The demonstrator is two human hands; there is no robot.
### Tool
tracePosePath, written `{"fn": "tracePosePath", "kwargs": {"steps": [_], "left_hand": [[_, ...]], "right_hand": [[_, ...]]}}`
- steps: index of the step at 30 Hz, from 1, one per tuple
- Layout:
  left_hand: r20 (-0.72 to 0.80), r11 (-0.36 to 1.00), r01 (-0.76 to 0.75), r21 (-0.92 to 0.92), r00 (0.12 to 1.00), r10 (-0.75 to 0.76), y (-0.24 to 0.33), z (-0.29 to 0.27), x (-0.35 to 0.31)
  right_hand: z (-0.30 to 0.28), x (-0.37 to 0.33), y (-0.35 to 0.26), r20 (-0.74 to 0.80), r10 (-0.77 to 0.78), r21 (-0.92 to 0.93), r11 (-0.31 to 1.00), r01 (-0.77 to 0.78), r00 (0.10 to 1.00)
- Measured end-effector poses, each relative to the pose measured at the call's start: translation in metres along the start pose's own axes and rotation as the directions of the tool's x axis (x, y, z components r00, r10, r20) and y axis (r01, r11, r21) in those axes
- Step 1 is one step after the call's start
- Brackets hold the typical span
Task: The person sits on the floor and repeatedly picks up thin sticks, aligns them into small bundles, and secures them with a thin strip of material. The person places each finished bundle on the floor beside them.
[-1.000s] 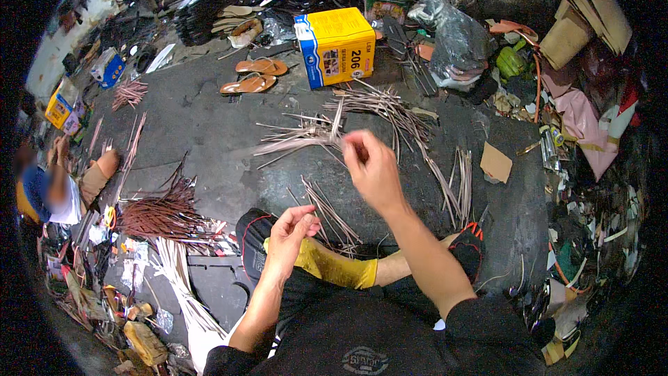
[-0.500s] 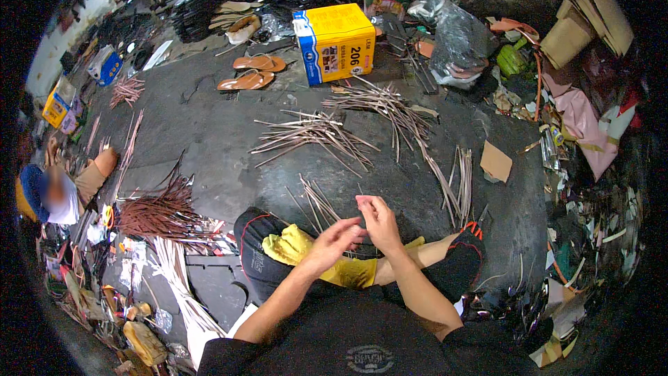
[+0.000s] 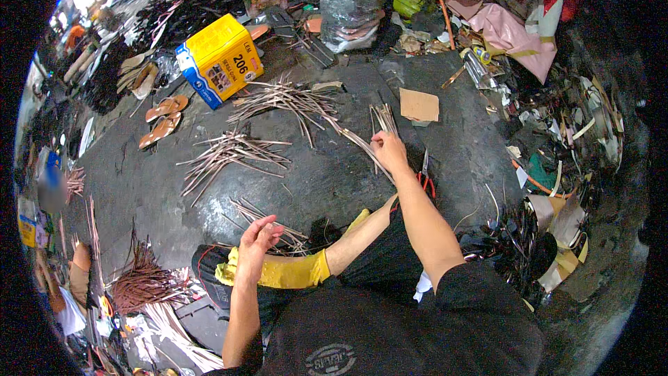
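Head view: one small upright bundle of thin grey-brown strips (image 3: 384, 118), lying right of centre on a dark flat floor mat (image 3: 334, 174). One right hand (image 3: 391, 152), bare, at the near end of that bundle; thumb and fingers drawn narrowly together, though whether a strip is pinched between them cannot be told. One left hand (image 3: 259, 240), bare, raised above the near side of the mat; fingers loosely bent, gap to the thumb small, contents, if any, impossible to tell. Below it, one yellow cloth wrap (image 3: 296, 269) around the lower leg. Just beyond the left hand, one loose near pile of pale strips (image 3: 275, 226), partly covered. Farther off, one crisscrossed left pile of grey-brown strips (image 3: 233, 157); beyond it, one larger far pile of similar strips (image 3: 282, 103), a few trailing toward the right hand. Right of the right forearm, one red-handled metal tool (image 3: 427, 181). Beyond it, one square tan cardboard piece (image 3: 419, 104). Far left, one yellow-and-blue cardboard box (image 3: 221, 61) and one pair of brown sandals (image 3: 163, 124). Near left, one fanned reddish-brown strip bundle (image 3: 142, 282).
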State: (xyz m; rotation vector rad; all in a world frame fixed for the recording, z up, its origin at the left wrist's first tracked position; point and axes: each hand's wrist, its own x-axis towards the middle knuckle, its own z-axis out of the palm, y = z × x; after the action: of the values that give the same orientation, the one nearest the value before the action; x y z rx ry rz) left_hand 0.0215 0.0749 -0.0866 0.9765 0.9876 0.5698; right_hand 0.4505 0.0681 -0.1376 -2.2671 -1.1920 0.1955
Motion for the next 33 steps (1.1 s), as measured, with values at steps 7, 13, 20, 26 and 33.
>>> {"fn": "tracePosePath", "kwargs": {"steps": [7,13,20,26,33], "left_hand": [[0.068,0.997,0.041,0.059,0.997,-0.045,-0.014,0.009,0.009],[0.101,0.993,0.068,0.101,0.992,-0.078,-0.018,0.015,0.019],[0.250,0.974,-0.090,0.208,0.968,0.036,-0.009,0.060,0.076],[0.060,0.987,-0.140,0.078,0.989,0.136,-0.002,0.110,0.118],[0.001,0.978,-0.194,0.072,0.981,0.195,-0.013,0.106,0.124]], "right_hand": [[0.046,-0.007,0.013,-0.026,0.079,-0.405,0.910,-0.082,0.997],[0.043,-0.008,-0.001,0.007,0.068,-0.397,0.916,-0.060,0.998],[0.009,-0.029,-0.045,0.384,-0.155,0.519,0.851,-0.074,0.910],[0.017,-0.048,-0.067,0.586,-0.364,0.700,0.678,-0.226,0.724],[0.033,-0.042,-0.068,0.578,-0.477,0.695,0.713,-0.093,0.662]]}}
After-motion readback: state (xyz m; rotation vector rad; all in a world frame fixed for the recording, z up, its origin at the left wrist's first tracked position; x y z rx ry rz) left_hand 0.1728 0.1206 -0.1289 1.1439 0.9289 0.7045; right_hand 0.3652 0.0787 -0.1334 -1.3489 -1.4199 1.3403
